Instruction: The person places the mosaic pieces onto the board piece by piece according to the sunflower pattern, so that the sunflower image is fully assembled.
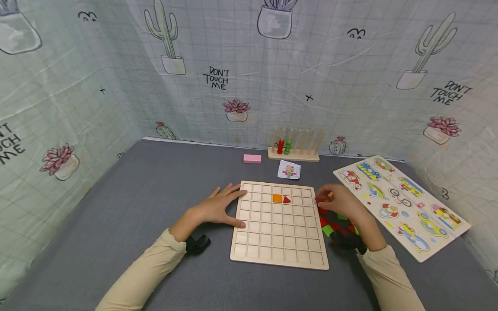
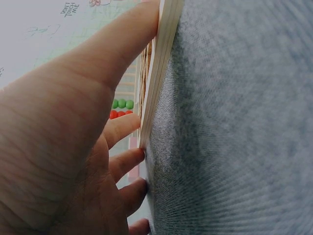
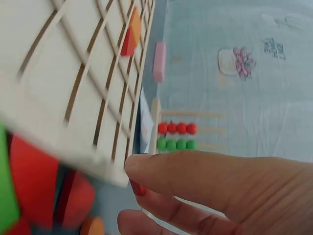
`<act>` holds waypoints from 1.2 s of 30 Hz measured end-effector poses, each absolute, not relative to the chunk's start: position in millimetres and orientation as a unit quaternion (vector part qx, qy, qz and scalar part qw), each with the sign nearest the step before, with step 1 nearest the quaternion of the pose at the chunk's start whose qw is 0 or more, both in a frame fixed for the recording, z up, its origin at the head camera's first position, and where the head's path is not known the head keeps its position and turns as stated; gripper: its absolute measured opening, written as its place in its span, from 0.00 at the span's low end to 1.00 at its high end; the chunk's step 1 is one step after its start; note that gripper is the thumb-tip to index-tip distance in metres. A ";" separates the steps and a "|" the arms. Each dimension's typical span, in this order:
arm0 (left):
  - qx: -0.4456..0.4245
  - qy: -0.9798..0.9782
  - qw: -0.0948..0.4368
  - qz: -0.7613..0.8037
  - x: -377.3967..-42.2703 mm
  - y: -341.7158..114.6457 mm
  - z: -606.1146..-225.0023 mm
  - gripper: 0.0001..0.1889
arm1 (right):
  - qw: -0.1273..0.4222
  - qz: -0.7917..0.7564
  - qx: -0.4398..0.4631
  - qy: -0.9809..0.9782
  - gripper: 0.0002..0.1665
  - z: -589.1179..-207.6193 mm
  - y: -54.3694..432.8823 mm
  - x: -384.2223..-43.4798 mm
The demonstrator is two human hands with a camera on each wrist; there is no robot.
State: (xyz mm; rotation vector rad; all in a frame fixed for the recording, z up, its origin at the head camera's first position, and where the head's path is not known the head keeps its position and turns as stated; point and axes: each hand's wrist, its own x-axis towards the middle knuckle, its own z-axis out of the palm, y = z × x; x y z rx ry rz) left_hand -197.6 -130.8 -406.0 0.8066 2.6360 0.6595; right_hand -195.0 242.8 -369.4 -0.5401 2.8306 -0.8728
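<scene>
A wooden grid board [image 1: 268, 242] lies on the table with an orange square tile [image 1: 277, 198] and a red triangle tile [image 1: 286, 200] side by side in its upper part. My left hand [image 1: 219, 207] spreads straight fingers along the board's left edge, thumb [image 2: 132, 36] and fingertips at the rim. Beyond the board's right edge, my right hand [image 1: 342, 201] pinches a small red piece [image 3: 137, 188] between thumb and finger. Under and around that hand lies a pile of red, green and orange pieces, including a green tile [image 1: 327, 230]; the hand hides part of it.
Behind the board lie a printed pattern card [image 1: 289, 169] and a pink block [image 1: 252, 159]. A peg rack [image 1: 293, 155] with red and green beads stands near the back curtain. At the right lies a vehicle puzzle board [image 1: 400, 207].
</scene>
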 end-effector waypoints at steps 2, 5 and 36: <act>0.282 0.918 0.152 0.232 -197.7 -131.2 -405.9 0.52 | 0.068 -0.287 -0.187 0.937 0.11 -368.2 234.8 -197.0; 0.284 0.918 0.152 0.231 -197.9 -131.5 -405.7 0.52 | 0.071 -0.292 -0.195 0.933 0.10 -367.2 223.7 -199.7; 0.278 0.923 0.148 0.222 -198.9 -130.4 -406.4 0.52 | 0.041 -0.340 -0.261 0.903 0.08 -393.7 132.0 -217.8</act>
